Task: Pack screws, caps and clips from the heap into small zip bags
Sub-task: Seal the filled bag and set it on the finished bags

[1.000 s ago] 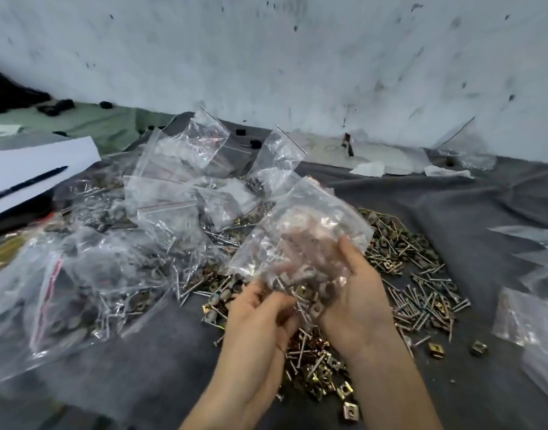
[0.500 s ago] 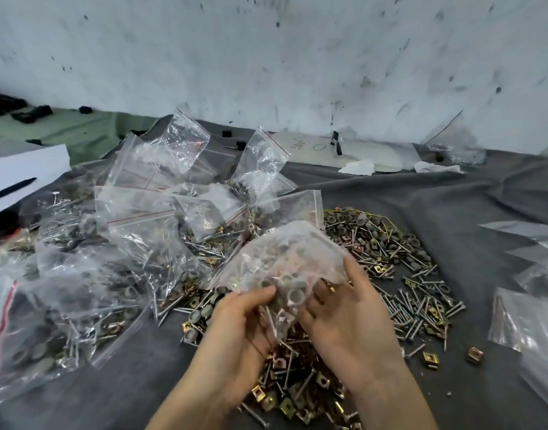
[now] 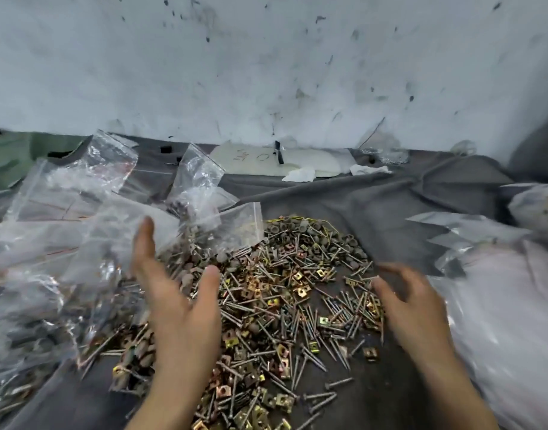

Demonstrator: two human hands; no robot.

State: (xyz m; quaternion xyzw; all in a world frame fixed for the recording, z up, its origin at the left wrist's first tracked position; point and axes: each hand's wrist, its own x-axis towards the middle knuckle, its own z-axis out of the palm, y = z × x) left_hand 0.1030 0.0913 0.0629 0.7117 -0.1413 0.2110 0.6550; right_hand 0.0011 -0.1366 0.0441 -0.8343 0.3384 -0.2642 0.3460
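Left hand [image 3: 179, 311]: lower left of centre, fingers straight, thumb spread; grip wide, holding nothing. Its fingertips [image 3: 146, 226] reach the blurred edge of the filled bags; I cannot tell if they touch.
Right hand [image 3: 412, 308]: lower right of centre, at the right edge of the heap, fingers loosely bent and blurred; grip slack, holding nothing.
Heap [image 3: 282, 305]: centre of the frame, between the two hands, lying loose on the cloth.
Screws [image 3: 297, 325]: long and thin, scattered through the whole heap, with a few strays at the lower middle.
Caps [image 3: 300, 226]: dull grey and round, mostly along the far edge of the heap.
Clips [image 3: 301, 292]: small, square and brass-coloured, thickest in the middle and at the lower edge.
Filled bags [image 3: 49, 274]: clear zip bags with red seal lines, piled on the left side of the frame; two stand up at the back.
Empty bags [image 3: 468, 231]: flat and clear, on the right side, just beside a big pale bag [image 3: 515, 330].
Cloth [image 3: 390, 206]: grey and creased, under everything.
Sheet [image 3: 300, 158]: white, upper middle against the spotted wall [image 3: 266, 57]. It bears faint handwriting with a round "O"-like loop; the rest is unreadable.
Crumpled paper [image 3: 299, 175]: white, just in front of the sheet.
Brands: none legible on any bag.
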